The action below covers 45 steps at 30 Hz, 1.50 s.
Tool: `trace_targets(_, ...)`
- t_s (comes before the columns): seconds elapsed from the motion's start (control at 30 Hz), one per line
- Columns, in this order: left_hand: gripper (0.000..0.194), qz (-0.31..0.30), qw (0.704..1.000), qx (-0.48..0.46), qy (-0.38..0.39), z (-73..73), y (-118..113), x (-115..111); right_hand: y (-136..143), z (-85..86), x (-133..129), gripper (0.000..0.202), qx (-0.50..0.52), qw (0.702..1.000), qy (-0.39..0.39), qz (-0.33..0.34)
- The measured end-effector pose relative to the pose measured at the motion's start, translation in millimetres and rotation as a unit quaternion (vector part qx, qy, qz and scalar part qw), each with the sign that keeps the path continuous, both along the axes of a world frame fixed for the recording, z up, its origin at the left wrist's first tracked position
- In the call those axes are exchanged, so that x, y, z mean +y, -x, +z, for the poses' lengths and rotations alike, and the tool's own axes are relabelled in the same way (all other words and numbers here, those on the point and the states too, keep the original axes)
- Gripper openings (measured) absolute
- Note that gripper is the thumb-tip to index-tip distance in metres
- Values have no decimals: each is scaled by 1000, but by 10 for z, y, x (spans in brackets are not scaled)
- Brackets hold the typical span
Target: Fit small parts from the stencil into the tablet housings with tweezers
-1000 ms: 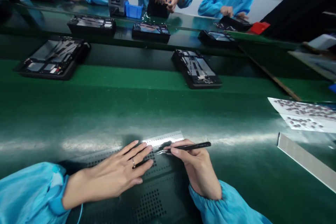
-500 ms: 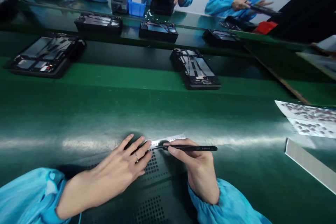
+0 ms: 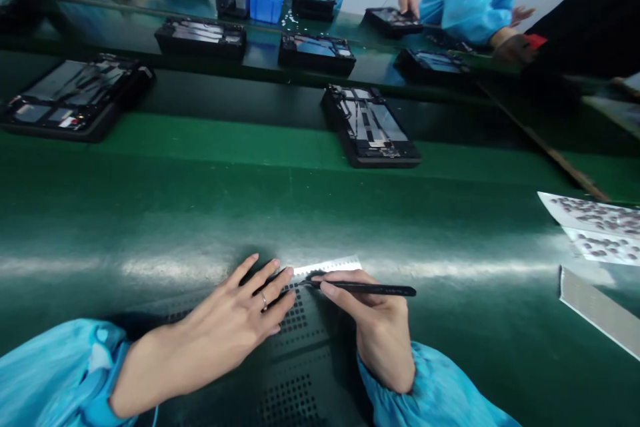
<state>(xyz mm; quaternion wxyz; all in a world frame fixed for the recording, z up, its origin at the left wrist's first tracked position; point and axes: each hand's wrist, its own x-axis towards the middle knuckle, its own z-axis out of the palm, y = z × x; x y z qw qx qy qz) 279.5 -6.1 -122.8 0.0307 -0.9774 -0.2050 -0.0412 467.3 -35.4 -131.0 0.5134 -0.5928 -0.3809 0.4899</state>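
My left hand [image 3: 235,323] lies flat with fingers spread over a translucent sheet [image 3: 295,347] that bears rows of small dark squares. A ring circles one of its fingers. Between the thumb and fingers of my right hand [image 3: 380,320] is a pair of black tweezers [image 3: 385,289], its tips pointing left at the sheet's upper edge beside my left fingertips. Just beyond the tips a narrow white strip [image 3: 333,265] with small marks runs along that edge. Whether the tips pinch anything is too small to tell.
Open tablet-like devices in black trays [image 3: 373,127] [image 3: 75,97] stand on the green belt ahead, several more behind. At right lie a white sheet of dark round pieces [image 3: 595,213] and a grey strip [image 3: 600,307]. Co-workers in blue sleeves work across, near a blue bin [image 3: 266,7].
My hands and the tweezers stay almost in place; the view has shifted slightly. Across the belt, a co-worker's dark device has been lowered flat, and the co-worker at right has moved an arm down.
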Motion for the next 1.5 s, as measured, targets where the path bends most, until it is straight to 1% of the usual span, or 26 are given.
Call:
trace_targets(0.17,31,19,1000,-3,2,-27,-2,-12,1,-5,18,6,1,1000,3,-3)
trace_targets(0.37,37,13,1000,13,19,-34,13,-16,10,-3,20,3,8,1000,13,-9)
trace_targets(0.57,37,26,999,16,43,-52,28,-27,10,12,43,4,44,999,25,-19)
trace_targets(0.67,38,25,998,17,56,-63,32,-32,-1,55,69,2,85,996,38,-15)
trace_targets(0.77,39,31,998,17,61,-68,36,-39,-44,123,93,3,119,991,43,-29)
trace_targets(0.9,34,22,997,10,73,-20,58,4,-219,219,202,9,145,987,30,-61)
trace_targets(0.97,35,30,996,14,82,44,60,81,-353,271,330,16,147,986,7,-83)
trace_targets(1.03,37,48,993,35,106,130,44,203,-493,326,506,22,145,983,-24,-113)
trace_targets(1.13,40,97,980,59,163,252,-18,448,-682,383,814,17,134,977,-57,-152)
trace_targets(1.2,43,127,975,49,175,291,-81,627,-789,382,1018,18,131,974,-60,-174)
trace_targets(1.27,45,148,975,32,159,284,-162,805,-880,343,1207,21,134,970,-56,-193)
trace_targets(1.37,44,180,976,11,123,218,-316,1060,-985,237,1459,18,144,965,-50,-212)
trace_targets(1.5,37,218,972,-20,86,131,-531,1365,-1032,99,1749,14,153,960,-44,-230)
